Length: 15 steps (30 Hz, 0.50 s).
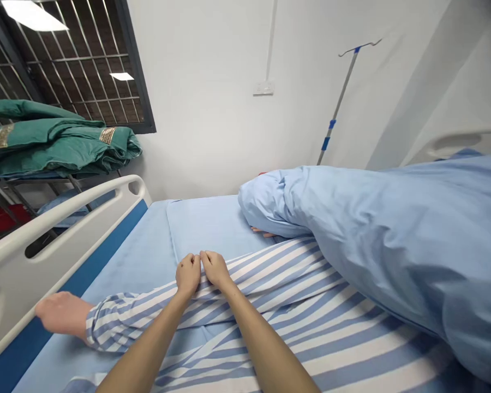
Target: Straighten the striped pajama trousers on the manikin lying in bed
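Observation:
My left hand [189,273] and my right hand [214,268] are both closed, knuckles up, side by side and nearly touching. They rest at the far edge of a blue-and-white striped trouser leg [265,267], around the middle of its length, with fingers curled over the cloth. My fingertips are hidden. From the cuff at the left sticks a bare foot [63,314], close to the bed's end board. The other striped trouser leg [343,349] lies nearer to me. A light blue quilt [368,229] is folded back over the upper body, and some fingers [263,232] show under its edge.
The bed's white and blue end board [77,234] stands at the left. Pale blue sheet [204,224] covers the mattress. Behind are green folded bedding [61,142], a barred window [77,60], a wall socket [264,88] and a drip stand [341,101].

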Available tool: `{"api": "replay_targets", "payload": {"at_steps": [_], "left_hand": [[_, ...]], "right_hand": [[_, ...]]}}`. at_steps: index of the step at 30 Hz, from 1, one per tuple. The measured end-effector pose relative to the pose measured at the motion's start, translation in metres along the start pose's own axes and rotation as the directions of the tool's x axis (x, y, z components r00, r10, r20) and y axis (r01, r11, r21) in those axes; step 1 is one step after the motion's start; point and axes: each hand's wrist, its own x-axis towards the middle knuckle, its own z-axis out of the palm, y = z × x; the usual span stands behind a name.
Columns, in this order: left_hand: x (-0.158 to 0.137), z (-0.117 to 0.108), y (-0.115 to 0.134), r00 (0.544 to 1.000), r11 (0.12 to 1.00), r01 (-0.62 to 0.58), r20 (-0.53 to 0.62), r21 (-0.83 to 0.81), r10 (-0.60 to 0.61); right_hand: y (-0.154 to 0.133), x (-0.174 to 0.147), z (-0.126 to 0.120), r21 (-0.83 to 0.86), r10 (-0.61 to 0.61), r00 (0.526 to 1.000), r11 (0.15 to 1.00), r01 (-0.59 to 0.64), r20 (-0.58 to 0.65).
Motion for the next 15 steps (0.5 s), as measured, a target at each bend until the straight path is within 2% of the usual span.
{"api": "replay_targets", "payload": {"at_steps": [4, 7, 10, 13, 15], "left_hand": [[0.019, 0.008, 0.032, 0.996, 0.952, 0.054, -0.054, -0.302, -0.074], [0.022, 0.02, 0.049, 0.991, 0.874, 0.08, -0.057, -0.479, -0.122], [0.01, 0.034, 0.046, 0.992, 0.92, 0.083, -0.06, -0.382, -0.115], [-0.003, 0.042, 0.033, 0.996, 0.981, 0.026, -0.075, -0.193, -0.041], [-0.007, 0.043, 0.028, 0.998, 0.992, 0.004, -0.061, -0.127, -0.011]], "right_hand": [[0.006, 0.009, -0.003, 0.283, 0.054, 0.998, 0.958, -0.043, -0.031], [0.009, 0.014, -0.007, 0.528, 0.15, 0.988, 0.841, -0.115, -0.024], [0.01, 0.015, -0.009, 0.645, 0.213, 0.976, 0.75, -0.144, -0.03], [0.01, 0.014, -0.01, 0.646, 0.236, 0.969, 0.752, -0.134, -0.074], [0.01, 0.013, -0.01, 0.626, 0.25, 0.964, 0.768, -0.137, -0.096]]}}
